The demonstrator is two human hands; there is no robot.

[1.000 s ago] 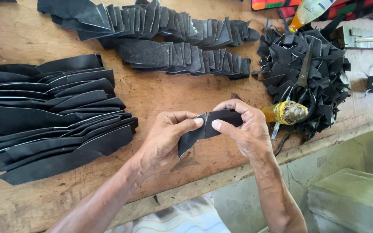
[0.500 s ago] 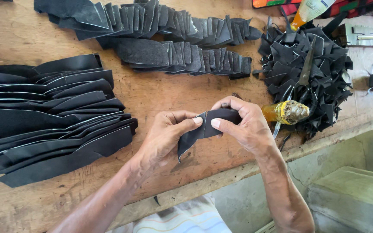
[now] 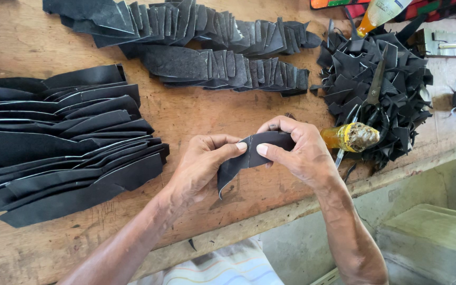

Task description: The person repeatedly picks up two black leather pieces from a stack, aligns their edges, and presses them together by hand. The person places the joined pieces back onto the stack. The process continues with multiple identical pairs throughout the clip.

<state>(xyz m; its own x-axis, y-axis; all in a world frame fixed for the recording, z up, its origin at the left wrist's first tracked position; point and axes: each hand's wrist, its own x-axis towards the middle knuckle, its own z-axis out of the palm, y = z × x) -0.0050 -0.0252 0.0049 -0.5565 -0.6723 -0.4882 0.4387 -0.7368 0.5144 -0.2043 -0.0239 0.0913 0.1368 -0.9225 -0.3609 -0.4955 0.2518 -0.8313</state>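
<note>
Between both sets of fingers, above the worn wooden tabletop [image 3: 196,116]: a black strip [image 3: 249,158] of matte, leathery sheet, folded over, its loose end hanging down toward the tabletop edge. Left hand [image 3: 204,163] pinching the strip's near fold, thumb on top. Right hand [image 3: 296,153] pinching the other end, thumb tip pressed to the same fold, remaining fingers curled over the strip. Thumbs almost touching.

Left of the fingers: a fanned stack of long black strips [image 3: 64,148], flat, tapered, overlapping like shingles. Beyond the fingers: two rows of shorter dark pieces [image 3: 212,47], rough-faced, set in overlapping lines. Right of the fingers: a heap of small black offcuts [image 3: 381,89], jagged and tangled, with scissors [image 3: 373,97] lying on it. Just beside the right hand: an amber bottle [image 3: 349,137], neck wrapped in yellow tape, cap crusted with dried residue.

Against half a second ago: same two-handed pinch, hands in nearly the same spot, strip folded much as before.
</note>
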